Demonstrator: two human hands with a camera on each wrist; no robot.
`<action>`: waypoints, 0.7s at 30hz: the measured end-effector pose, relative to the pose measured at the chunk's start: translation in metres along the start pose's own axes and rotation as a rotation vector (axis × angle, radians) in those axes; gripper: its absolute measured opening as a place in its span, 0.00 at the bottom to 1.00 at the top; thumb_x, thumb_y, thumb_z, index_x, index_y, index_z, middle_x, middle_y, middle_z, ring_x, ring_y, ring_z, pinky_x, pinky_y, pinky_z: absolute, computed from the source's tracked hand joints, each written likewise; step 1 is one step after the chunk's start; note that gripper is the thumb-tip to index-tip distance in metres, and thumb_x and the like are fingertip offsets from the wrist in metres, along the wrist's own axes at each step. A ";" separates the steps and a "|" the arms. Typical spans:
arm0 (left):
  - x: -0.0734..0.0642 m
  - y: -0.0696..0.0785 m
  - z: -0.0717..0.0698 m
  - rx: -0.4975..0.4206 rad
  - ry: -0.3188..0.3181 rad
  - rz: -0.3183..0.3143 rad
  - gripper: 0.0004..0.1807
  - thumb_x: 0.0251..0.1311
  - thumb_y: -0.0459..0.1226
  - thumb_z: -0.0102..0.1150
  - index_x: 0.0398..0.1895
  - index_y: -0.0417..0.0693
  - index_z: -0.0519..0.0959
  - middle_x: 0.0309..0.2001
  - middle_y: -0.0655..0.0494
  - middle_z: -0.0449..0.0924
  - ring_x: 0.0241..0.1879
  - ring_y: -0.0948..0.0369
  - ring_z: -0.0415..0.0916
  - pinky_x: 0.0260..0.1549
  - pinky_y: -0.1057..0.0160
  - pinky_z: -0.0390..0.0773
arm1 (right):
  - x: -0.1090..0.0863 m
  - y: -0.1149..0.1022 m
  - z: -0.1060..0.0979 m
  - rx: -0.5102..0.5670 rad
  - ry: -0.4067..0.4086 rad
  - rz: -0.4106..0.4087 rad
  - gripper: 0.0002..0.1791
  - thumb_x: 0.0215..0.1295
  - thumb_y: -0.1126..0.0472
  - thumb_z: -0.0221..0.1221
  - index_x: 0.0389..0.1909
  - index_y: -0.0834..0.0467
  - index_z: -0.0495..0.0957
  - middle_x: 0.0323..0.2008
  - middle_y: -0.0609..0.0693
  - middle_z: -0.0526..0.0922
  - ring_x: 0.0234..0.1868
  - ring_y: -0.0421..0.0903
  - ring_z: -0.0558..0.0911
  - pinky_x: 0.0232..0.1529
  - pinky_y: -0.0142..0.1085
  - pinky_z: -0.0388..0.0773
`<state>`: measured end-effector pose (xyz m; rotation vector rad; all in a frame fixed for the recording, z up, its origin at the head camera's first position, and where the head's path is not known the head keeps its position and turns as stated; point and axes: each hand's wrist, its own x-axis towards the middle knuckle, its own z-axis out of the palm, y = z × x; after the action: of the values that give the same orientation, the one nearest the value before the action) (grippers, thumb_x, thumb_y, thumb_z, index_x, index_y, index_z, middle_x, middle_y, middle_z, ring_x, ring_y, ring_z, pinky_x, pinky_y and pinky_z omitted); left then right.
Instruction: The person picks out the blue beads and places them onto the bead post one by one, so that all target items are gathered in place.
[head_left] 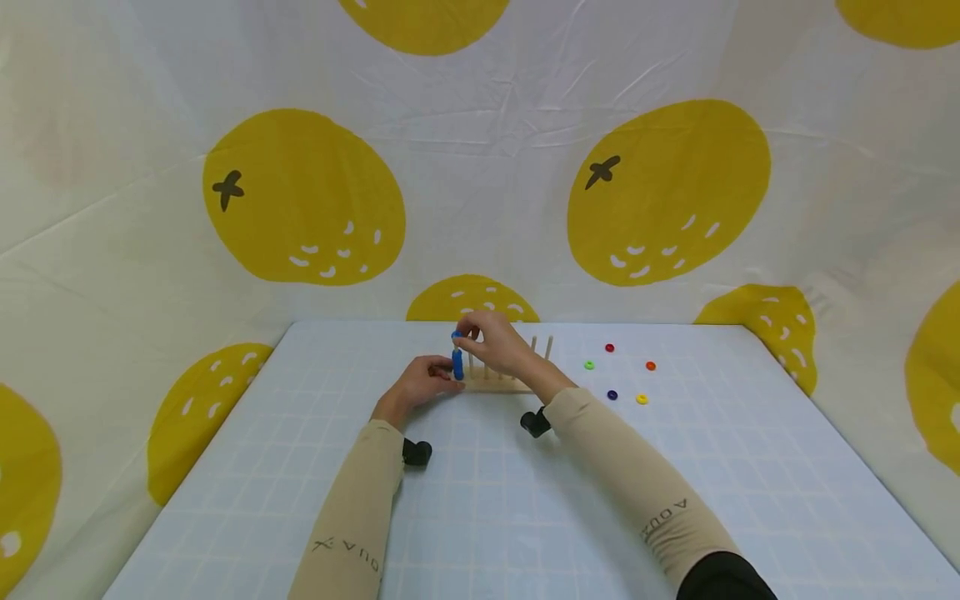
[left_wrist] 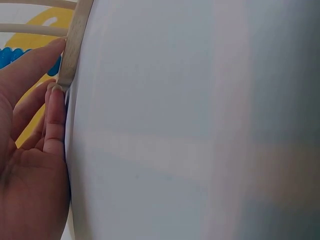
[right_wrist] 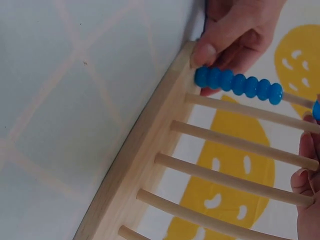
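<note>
A wooden peg stand (head_left: 498, 386) with several upright pegs rests near the back middle of the table. Blue ring beads (right_wrist: 239, 84) are stacked on its leftmost peg. My left hand (head_left: 423, 382) grips the left end of the base, its thumb on the wood in the left wrist view. Above the stack, my right hand (head_left: 495, 340) pinches another blue bead (head_left: 456, 335) around the upper part of that peg. Only an edge of this bead shows in the right wrist view. The right hand and forearm hide part of the other pegs.
To the right of the stand lie loose rings: red (head_left: 610, 347), green (head_left: 589, 365), orange (head_left: 651, 366), purple (head_left: 612, 395) and yellow (head_left: 642, 399). A white curtain (head_left: 487, 192) with yellow fruit prints hangs behind the white table (head_left: 465, 517).
</note>
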<state>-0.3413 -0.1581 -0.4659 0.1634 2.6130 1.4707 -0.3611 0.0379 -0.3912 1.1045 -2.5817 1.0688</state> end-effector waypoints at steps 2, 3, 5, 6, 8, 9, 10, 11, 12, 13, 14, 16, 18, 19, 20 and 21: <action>0.000 -0.001 0.000 0.002 0.002 0.002 0.26 0.58 0.39 0.75 0.58 0.39 0.81 0.36 0.51 0.83 0.38 0.57 0.76 0.48 0.57 0.75 | 0.000 0.000 0.001 0.006 -0.003 0.000 0.07 0.72 0.62 0.63 0.44 0.61 0.83 0.39 0.51 0.85 0.40 0.46 0.79 0.46 0.40 0.80; 0.000 -0.001 0.000 0.002 0.003 0.003 0.26 0.58 0.39 0.75 0.58 0.39 0.81 0.36 0.51 0.83 0.38 0.56 0.76 0.49 0.57 0.76 | 0.001 0.000 0.001 0.009 -0.004 0.000 0.07 0.72 0.62 0.63 0.44 0.61 0.83 0.40 0.51 0.85 0.41 0.46 0.79 0.46 0.39 0.80; -0.001 -0.001 -0.001 0.003 0.002 0.002 0.26 0.58 0.39 0.75 0.58 0.39 0.81 0.37 0.51 0.83 0.39 0.56 0.76 0.49 0.57 0.76 | 0.001 0.000 0.002 0.009 -0.006 0.005 0.07 0.72 0.62 0.63 0.44 0.61 0.83 0.40 0.51 0.85 0.40 0.46 0.79 0.46 0.38 0.79; -0.002 -0.001 -0.001 0.005 0.001 0.000 0.26 0.58 0.39 0.75 0.58 0.39 0.81 0.37 0.51 0.83 0.39 0.56 0.76 0.49 0.57 0.75 | 0.001 0.000 0.003 0.009 -0.008 0.008 0.07 0.72 0.62 0.63 0.44 0.61 0.84 0.40 0.51 0.85 0.40 0.46 0.79 0.46 0.38 0.79; -0.002 0.000 -0.001 0.003 0.000 -0.006 0.25 0.59 0.39 0.75 0.58 0.40 0.81 0.37 0.51 0.83 0.39 0.56 0.76 0.50 0.57 0.75 | 0.000 0.001 0.003 0.003 -0.010 0.016 0.07 0.73 0.61 0.63 0.44 0.61 0.84 0.40 0.50 0.85 0.40 0.45 0.78 0.46 0.38 0.79; -0.002 0.000 0.000 0.002 0.000 -0.007 0.25 0.59 0.39 0.75 0.58 0.40 0.81 0.37 0.51 0.83 0.39 0.56 0.76 0.50 0.56 0.75 | -0.001 0.001 0.002 0.000 -0.010 0.020 0.08 0.73 0.61 0.63 0.45 0.61 0.84 0.40 0.50 0.85 0.40 0.45 0.78 0.45 0.38 0.78; -0.001 0.000 0.001 0.002 0.001 -0.008 0.25 0.58 0.39 0.75 0.58 0.41 0.82 0.37 0.51 0.83 0.39 0.57 0.75 0.49 0.57 0.75 | -0.002 0.001 0.002 -0.008 -0.008 0.024 0.08 0.73 0.60 0.63 0.45 0.60 0.84 0.40 0.50 0.85 0.40 0.45 0.78 0.45 0.38 0.78; -0.001 -0.001 0.002 -0.001 0.001 -0.008 0.25 0.59 0.39 0.75 0.58 0.41 0.82 0.37 0.51 0.83 0.39 0.57 0.75 0.49 0.57 0.75 | -0.004 0.001 0.001 -0.015 -0.009 0.025 0.08 0.73 0.60 0.62 0.45 0.60 0.84 0.40 0.50 0.85 0.41 0.45 0.78 0.46 0.39 0.78; -0.001 -0.001 0.003 -0.005 -0.002 -0.007 0.25 0.59 0.39 0.75 0.58 0.40 0.82 0.37 0.51 0.83 0.39 0.57 0.75 0.49 0.57 0.75 | -0.006 0.001 -0.001 -0.024 -0.012 0.021 0.09 0.73 0.59 0.62 0.46 0.60 0.84 0.41 0.51 0.85 0.41 0.46 0.78 0.46 0.39 0.78; -0.001 0.000 0.004 -0.008 -0.005 -0.005 0.25 0.59 0.39 0.75 0.58 0.40 0.81 0.37 0.51 0.83 0.39 0.57 0.76 0.50 0.57 0.75 | -0.008 -0.001 -0.004 -0.033 -0.018 0.021 0.09 0.73 0.59 0.62 0.47 0.61 0.84 0.42 0.51 0.85 0.42 0.47 0.78 0.47 0.40 0.78; -0.001 -0.001 0.005 -0.009 -0.010 -0.002 0.25 0.59 0.39 0.74 0.58 0.40 0.81 0.37 0.51 0.83 0.39 0.57 0.75 0.50 0.57 0.75 | -0.010 -0.002 -0.007 -0.041 -0.025 0.017 0.10 0.73 0.59 0.62 0.48 0.61 0.83 0.43 0.52 0.84 0.44 0.48 0.79 0.48 0.42 0.78; 0.000 -0.001 0.005 -0.009 -0.020 0.000 0.26 0.59 0.39 0.74 0.59 0.40 0.81 0.39 0.51 0.83 0.40 0.56 0.76 0.50 0.57 0.75 | -0.017 -0.004 -0.015 -0.063 -0.035 0.006 0.12 0.74 0.58 0.62 0.50 0.61 0.82 0.46 0.54 0.84 0.47 0.51 0.80 0.51 0.45 0.79; 0.001 0.000 0.004 -0.003 -0.034 0.002 0.27 0.60 0.39 0.74 0.60 0.40 0.80 0.41 0.50 0.83 0.42 0.56 0.76 0.52 0.55 0.75 | -0.025 -0.007 -0.026 -0.073 -0.042 0.005 0.14 0.74 0.57 0.61 0.53 0.61 0.81 0.50 0.56 0.82 0.50 0.54 0.80 0.54 0.47 0.78; 0.002 -0.001 0.002 -0.002 -0.040 0.002 0.27 0.59 0.40 0.74 0.61 0.40 0.80 0.42 0.50 0.83 0.43 0.56 0.76 0.52 0.55 0.75 | -0.029 -0.008 -0.033 -0.074 -0.041 0.009 0.15 0.75 0.56 0.61 0.54 0.61 0.80 0.51 0.56 0.81 0.52 0.54 0.79 0.54 0.49 0.78; 0.003 -0.003 0.000 -0.011 -0.049 -0.001 0.28 0.59 0.40 0.74 0.61 0.40 0.79 0.45 0.49 0.83 0.44 0.55 0.76 0.53 0.54 0.75 | -0.034 -0.008 -0.039 -0.081 -0.036 0.008 0.16 0.75 0.56 0.61 0.55 0.61 0.80 0.52 0.56 0.81 0.53 0.54 0.79 0.55 0.49 0.78; 0.004 -0.004 -0.003 -0.018 -0.061 -0.006 0.29 0.59 0.40 0.75 0.62 0.41 0.79 0.47 0.49 0.83 0.46 0.55 0.77 0.55 0.54 0.76 | -0.039 -0.007 -0.047 -0.090 -0.031 0.009 0.16 0.75 0.55 0.61 0.56 0.60 0.79 0.53 0.56 0.80 0.54 0.54 0.78 0.55 0.48 0.78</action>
<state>-0.3456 -0.1619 -0.4678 0.1956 2.5497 1.4626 -0.3352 0.0878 -0.3674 1.0979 -2.6324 0.9343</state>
